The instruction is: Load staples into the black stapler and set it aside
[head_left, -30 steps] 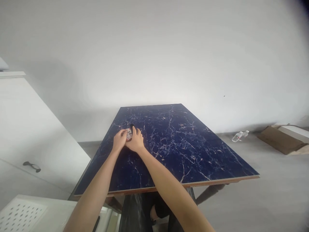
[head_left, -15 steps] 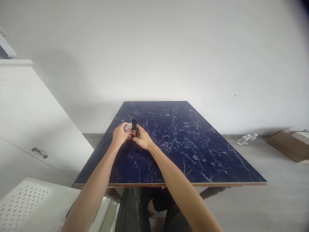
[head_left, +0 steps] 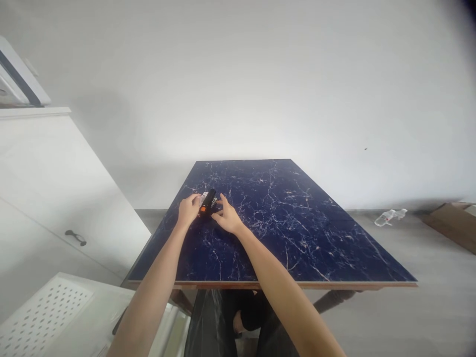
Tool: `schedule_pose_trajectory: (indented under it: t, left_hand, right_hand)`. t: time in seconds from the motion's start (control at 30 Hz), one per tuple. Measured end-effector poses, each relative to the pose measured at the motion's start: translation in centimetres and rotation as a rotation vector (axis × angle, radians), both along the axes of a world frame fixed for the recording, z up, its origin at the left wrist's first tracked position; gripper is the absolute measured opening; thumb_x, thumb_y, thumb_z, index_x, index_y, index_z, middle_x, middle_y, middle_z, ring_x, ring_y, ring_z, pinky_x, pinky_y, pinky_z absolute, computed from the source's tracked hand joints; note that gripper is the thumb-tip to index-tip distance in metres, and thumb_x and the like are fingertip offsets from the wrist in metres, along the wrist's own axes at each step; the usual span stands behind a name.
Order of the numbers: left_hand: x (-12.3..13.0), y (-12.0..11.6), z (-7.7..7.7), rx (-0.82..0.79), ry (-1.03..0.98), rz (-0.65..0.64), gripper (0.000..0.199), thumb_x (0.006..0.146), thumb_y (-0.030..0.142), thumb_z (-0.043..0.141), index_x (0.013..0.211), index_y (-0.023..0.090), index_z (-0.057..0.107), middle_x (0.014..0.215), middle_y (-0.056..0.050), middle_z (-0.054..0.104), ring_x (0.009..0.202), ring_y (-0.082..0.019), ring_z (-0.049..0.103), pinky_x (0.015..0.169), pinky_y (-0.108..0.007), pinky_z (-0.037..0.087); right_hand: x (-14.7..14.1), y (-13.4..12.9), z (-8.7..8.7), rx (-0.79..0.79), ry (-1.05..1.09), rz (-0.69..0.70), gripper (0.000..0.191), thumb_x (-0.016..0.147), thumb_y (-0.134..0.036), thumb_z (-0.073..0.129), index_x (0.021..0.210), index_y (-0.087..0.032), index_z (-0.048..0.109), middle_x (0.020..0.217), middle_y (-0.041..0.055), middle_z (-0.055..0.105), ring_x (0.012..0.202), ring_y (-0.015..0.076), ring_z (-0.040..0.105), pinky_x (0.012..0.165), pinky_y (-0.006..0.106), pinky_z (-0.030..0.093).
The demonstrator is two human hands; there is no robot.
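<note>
A black stapler-like object (head_left: 210,199) with an orange patch lies tilted on the blue marbled table (head_left: 267,223), left of its middle. Against its left side is a small white and reddish packet or card (head_left: 203,198), partly covered by the black object. My left hand (head_left: 189,209) pinches the packet's left edge between thumb and fingers. On the other side, my right hand (head_left: 227,215) has thumb and fingers apart beside the black object, with a narrow gap between them.
A white cabinet (head_left: 52,183) with a dark handle stands at the left, above a white perforated panel (head_left: 48,312). Plastic bottles (head_left: 388,217) and a cardboard box (head_left: 451,225) lie on the floor at the right. A pale wall rises behind the table.
The black object has turned clockwise, its far end leaning right. My right hand has let go of it and its fingers have spread. The whole view has shifted slightly.
</note>
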State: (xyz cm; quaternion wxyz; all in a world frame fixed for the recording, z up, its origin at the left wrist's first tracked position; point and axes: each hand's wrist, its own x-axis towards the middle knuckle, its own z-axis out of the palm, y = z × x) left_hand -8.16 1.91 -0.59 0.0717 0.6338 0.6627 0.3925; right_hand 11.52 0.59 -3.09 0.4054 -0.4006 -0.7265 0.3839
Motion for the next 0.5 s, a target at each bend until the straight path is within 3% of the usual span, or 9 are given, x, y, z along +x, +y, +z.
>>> schedule_pose_trajectory:
  t: [0.1,0.2,0.33,0.43,0.5]
  left_hand:
    - [0.1,-0.4,0.3,-0.014,0.088,0.056,0.045,0.102,0.037,0.030,0.115,0.024,0.072,0.111,-0.009,0.076,0.106,-0.027,0.068,0.091,-0.036,0.049]
    - [0.7,-0.8,0.6,-0.009,0.182,0.040,0.045,0.101,0.045,0.034,0.118,0.025,0.071,0.116,-0.009,0.074,0.113,-0.030,0.063,0.096,-0.039,0.046]
    - [1.8,-1.1,0.5,0.035,0.400,-0.006,0.048,0.082,0.057,0.066,0.115,0.024,0.073,0.131,-0.012,0.065,0.128,-0.041,0.046,0.105,-0.052,0.039]
    - [2.1,-1.0,0.1,0.123,0.424,-0.029,0.037,0.081,0.048,0.070,0.109,0.024,0.075,0.131,-0.012,0.062,0.128,-0.038,0.045,0.109,-0.051,0.037]
    - [2.0,-0.9,-0.1,0.176,0.396,-0.112,0.030,0.086,0.043,0.066,0.108,0.026,0.076,0.128,-0.010,0.063,0.127,-0.033,0.048,0.112,-0.048,0.035]
  right_hand:
    - [0.6,0.5,0.1,0.072,-0.033,-0.113,0.081,0.088,-0.018,0.053,0.159,-0.020,0.014,0.127,0.0096,0.068,0.087,0.0188,0.073,0.097,0.039,0.053]
    - [1.2,0.8,0.4,0.103,-0.041,-0.219,0.069,0.091,-0.016,0.046,0.156,-0.017,0.024,0.109,0.0060,0.074,0.093,0.0206,0.072,0.097,0.038,0.052]
    - [1.8,1.1,0.7,0.115,-0.067,-0.327,0.061,0.090,-0.015,0.047,0.150,-0.019,0.037,0.107,0.0062,0.074,0.095,0.0210,0.070,0.094,0.036,0.051]
    - [2.1,1.4,0.7,0.131,-0.080,-0.353,0.056,0.088,-0.016,0.048,0.144,-0.019,0.044,0.108,0.0064,0.073,0.095,0.0206,0.069,0.094,0.036,0.051]
    - [2.4,1.6,0.6,0.138,-0.089,-0.357,0.057,0.086,-0.016,0.052,0.143,-0.020,0.047,0.116,0.0073,0.071,0.099,0.0208,0.068,0.095,0.036,0.051]
